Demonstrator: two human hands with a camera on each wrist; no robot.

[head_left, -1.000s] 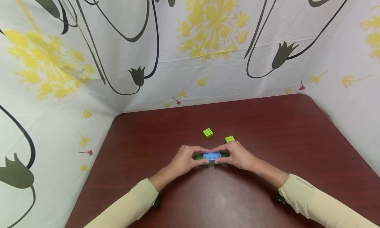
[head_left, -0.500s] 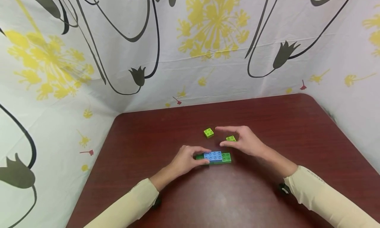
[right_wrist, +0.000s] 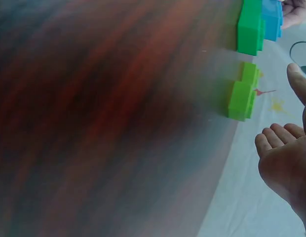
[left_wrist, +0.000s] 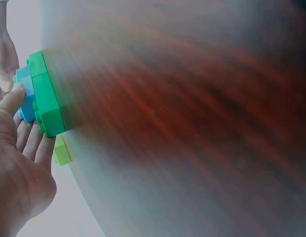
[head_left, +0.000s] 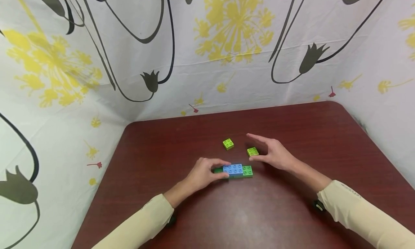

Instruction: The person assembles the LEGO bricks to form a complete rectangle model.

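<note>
head view: the left hand (head_left: 205,172) pinches the left end of the blue brick (head_left: 232,169) between thumb and fingers, the thumb on its near side. the blue brick sits on top of the green bricks (head_left: 248,172), two of them end to end, lying on the dark red table (head_left: 162,144). the right hand (head_left: 275,154) has thumb and forefinger spread wide around the nearer lime brick (head_left: 252,152), the thumb tip close to its near edge; whether they touch, i cannot tell. that lime brick lies just behind the right end of the green bricks, studs up. the farther lime brick (head_left: 228,144) lies beyond, to the left, turned at an angle.

all the bricks look like hard plastic, so i would expect them to be light, stiff and hard to break, the smooth walls perhaps a little slippery. a lime brick is probably best taken by two opposite side walls, thumb and forefinger, leaving the studs bare. the joined piece would seem steadiest gripped low, across the green walls.

no brand can be read on any brick. the right sleeve (head_left: 363,210) carries a small dark line of what may be lettering near the cuff, too small to make out.
</note>
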